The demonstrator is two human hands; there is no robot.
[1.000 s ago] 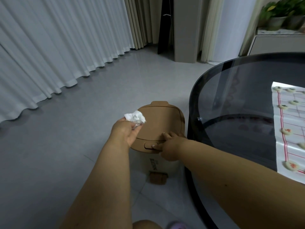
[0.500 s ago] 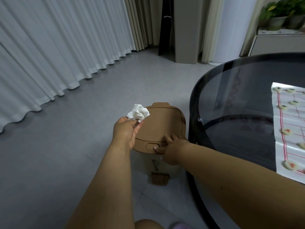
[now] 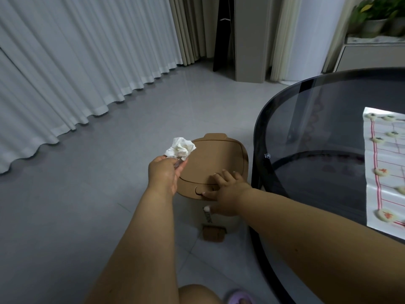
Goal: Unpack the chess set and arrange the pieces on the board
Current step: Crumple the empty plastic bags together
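Observation:
My left hand (image 3: 164,172) holds a crumpled white paper wad (image 3: 180,148) just above the left edge of a brown bin lid (image 3: 214,156). My right hand (image 3: 225,189) rests flat on the lid's front, thumb at the push button. The lid is shut. On the dark glass table (image 3: 317,128) at the right lies a white paper chess board (image 3: 381,194) with red lines. Several round pale pieces (image 3: 386,215) stand along its left edge.
The bin has a white body and a brown foot pedal (image 3: 213,233) and stands on the grey tiled floor against the table's black rim. White curtains hang at the left. A cabinet with potted plants (image 3: 372,20) stands far right. My knee and a purple slipper (image 3: 241,299) show below.
My left hand has lifted the paper wad slightly up and over the lid's edge. My right hand has spread flatter on the lid front.

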